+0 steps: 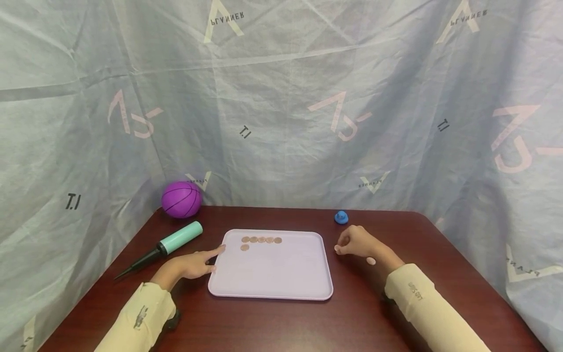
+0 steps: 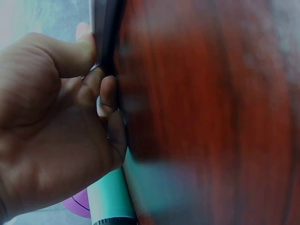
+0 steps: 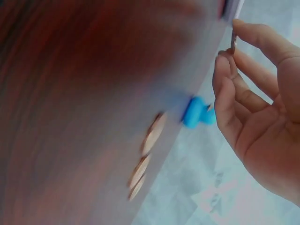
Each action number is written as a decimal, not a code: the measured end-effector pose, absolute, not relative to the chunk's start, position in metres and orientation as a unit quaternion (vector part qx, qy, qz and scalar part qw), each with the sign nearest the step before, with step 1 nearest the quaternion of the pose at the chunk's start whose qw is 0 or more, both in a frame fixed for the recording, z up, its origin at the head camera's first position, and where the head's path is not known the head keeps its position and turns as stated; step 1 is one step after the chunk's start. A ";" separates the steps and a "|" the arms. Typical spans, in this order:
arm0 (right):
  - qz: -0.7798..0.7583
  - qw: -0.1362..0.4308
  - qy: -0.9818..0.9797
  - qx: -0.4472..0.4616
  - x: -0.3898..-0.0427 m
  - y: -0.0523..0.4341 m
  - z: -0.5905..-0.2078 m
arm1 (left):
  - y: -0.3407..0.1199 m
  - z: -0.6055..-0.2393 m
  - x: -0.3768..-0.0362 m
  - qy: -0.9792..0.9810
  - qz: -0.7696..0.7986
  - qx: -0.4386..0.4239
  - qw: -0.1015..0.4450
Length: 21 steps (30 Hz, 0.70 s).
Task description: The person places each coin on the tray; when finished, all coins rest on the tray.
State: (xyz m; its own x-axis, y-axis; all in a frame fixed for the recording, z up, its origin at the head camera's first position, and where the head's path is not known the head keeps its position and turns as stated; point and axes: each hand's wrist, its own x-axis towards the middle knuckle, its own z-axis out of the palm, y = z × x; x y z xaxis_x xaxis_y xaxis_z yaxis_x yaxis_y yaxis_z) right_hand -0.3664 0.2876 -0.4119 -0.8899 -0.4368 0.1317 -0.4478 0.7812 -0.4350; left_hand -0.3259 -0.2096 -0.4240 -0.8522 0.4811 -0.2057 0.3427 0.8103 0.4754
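My left hand (image 1: 195, 264) holds the left rim of a pale lilac tray (image 1: 272, 274), thumb and index finger spread over it. In the left wrist view the other fingers (image 2: 108, 93) are curled close against the tray's edge. To the right of the tray, my right hand (image 1: 358, 240) pinches a copper-coloured coin (image 3: 233, 41) between thumb and fingertip, just above the table. Inside the tray a row of several coins (image 1: 262, 240) lies near the far edge, with a single coin (image 1: 245, 248) below its left end. More coins (image 3: 153, 133) lie on the table by my right hand.
A blue rubber duck (image 1: 341, 217) sits beyond my right hand. At the left lie a mint-green hand pump (image 1: 180, 238) with a black nozzle and, behind it, a purple ball (image 1: 181, 199). A printed grey cloth (image 1: 281, 146) hangs behind the dark red table (image 1: 264, 322).
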 end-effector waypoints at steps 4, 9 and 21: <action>0.245 0.036 -0.940 0.236 -0.367 0.265 -0.409 | -0.210 -0.425 -0.327 0.938 0.217 0.215 0.161; 0.258 0.044 -0.933 0.246 -0.371 0.234 -0.405 | -0.211 -0.426 -0.327 0.942 0.209 0.208 0.162; 0.224 0.045 -0.936 0.269 -0.379 0.172 -0.401 | -0.209 -0.424 -0.326 0.938 0.216 0.217 0.163</action>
